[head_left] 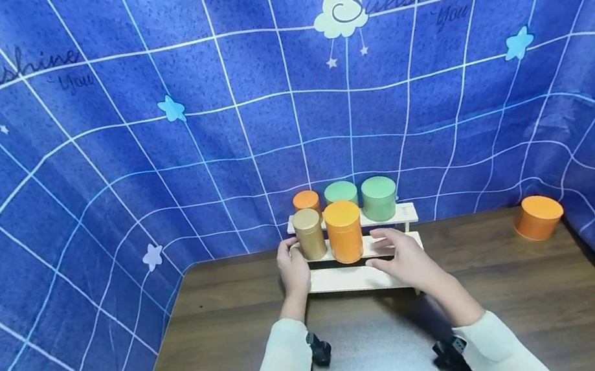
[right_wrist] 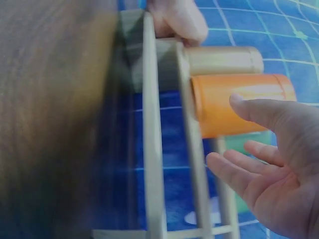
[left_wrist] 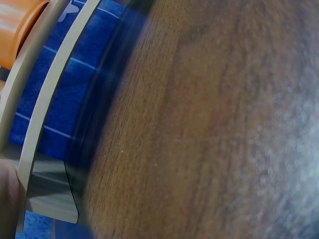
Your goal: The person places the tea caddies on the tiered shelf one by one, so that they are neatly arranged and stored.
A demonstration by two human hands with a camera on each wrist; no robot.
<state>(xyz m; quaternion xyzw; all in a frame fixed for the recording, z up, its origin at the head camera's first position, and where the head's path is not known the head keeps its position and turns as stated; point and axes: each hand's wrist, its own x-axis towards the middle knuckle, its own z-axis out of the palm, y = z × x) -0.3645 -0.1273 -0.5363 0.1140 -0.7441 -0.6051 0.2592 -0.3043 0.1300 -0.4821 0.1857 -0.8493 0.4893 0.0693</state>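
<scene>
A three-tier pale wooden rack [head_left: 343, 279] stands on the table. On its middle tier are a gold canister [head_left: 310, 236] and, right of it, a tall orange canister [head_left: 345, 233]. My left hand [head_left: 294, 273] grips the rack's left end beside the gold canister; its thumb [left_wrist: 8, 199] lies against a board in the left wrist view. Just right of the tall orange canister is my right hand [head_left: 407, 259], fingers and thumb [right_wrist: 259, 110] spread with nothing held. Whether the thumb touches that canister I cannot tell.
The top tier carries a smaller orange canister [head_left: 306, 200] and two green canisters, one [head_left: 379, 199] at the right. A short orange canister [head_left: 539, 217] stands far right on the wooden table [head_left: 215, 330]. A blue patterned curtain [head_left: 263, 119] hangs behind and at both sides.
</scene>
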